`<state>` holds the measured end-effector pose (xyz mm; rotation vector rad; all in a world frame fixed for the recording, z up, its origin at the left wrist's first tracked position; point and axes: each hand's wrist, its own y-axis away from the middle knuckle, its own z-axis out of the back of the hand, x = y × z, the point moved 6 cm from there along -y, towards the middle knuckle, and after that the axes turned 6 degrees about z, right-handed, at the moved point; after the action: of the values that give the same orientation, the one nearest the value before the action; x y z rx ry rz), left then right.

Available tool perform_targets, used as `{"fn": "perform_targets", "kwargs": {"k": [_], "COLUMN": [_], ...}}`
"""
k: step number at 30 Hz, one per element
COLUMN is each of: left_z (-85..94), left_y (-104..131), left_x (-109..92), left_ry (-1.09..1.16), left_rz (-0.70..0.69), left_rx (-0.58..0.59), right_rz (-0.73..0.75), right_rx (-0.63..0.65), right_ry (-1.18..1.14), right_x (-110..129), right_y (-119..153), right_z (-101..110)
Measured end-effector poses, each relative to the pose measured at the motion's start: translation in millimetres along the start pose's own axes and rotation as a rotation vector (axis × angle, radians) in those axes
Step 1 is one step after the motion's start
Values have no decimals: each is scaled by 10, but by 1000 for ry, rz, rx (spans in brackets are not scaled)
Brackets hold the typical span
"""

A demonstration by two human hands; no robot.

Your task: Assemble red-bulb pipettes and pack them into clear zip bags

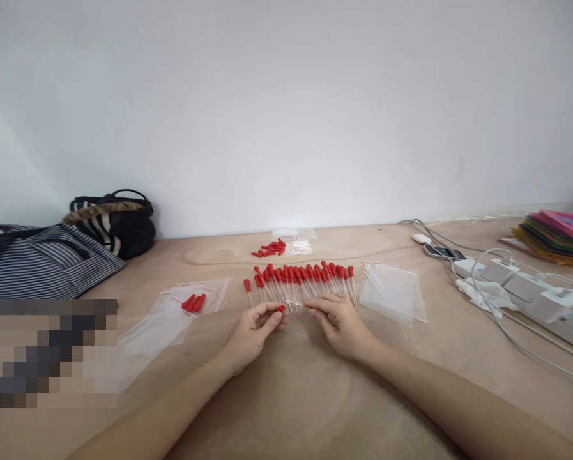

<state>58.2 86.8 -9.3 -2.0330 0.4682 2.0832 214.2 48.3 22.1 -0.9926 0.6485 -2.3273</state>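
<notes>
My left hand [256, 333] pinches a red rubber dropper bulb [281, 308] between thumb and fingers. Facing it, my right hand [340, 324] is closed on a clear glass dropper tube [294, 303], which points left at the bulb; a small gap seems to lie between them. Just behind both hands, a row of droppers with red bulbs [304, 275] lies side by side, glass ends toward me. Farther back is a pile of loose red bulbs [269, 248] beside some bare glass tubes [299, 246]. A few red bulbs [193, 303] rest on clear plastic bags [171, 319] at the left.
More clear bags [395, 294] with thin tubes lie at the right. A power strip with white chargers [554, 308], cables and a phone-like device [444, 253] stand farther right, near stacked coloured sheets [557, 236]. A striped bag [41, 262] and black bag [133, 227] sit left.
</notes>
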Motion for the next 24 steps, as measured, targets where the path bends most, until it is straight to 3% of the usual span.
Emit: {"fn": "perform_targets", "kwargs": {"k": [4, 16, 24], "left_z": [-1, 101, 99], "left_y": [11, 60, 78], "left_x": [-23, -70, -59], "left_ry": [-18, 17, -81], "left_rz": [-7, -25, -97], "left_rx": [-12, -206, -185], "right_rz": [61, 146, 220], "right_rx": [23, 22, 99], "right_ry": [25, 16, 39], "right_x": [39, 112, 140], "right_y": [16, 30, 1], "right_z": [-56, -105, -42]}}
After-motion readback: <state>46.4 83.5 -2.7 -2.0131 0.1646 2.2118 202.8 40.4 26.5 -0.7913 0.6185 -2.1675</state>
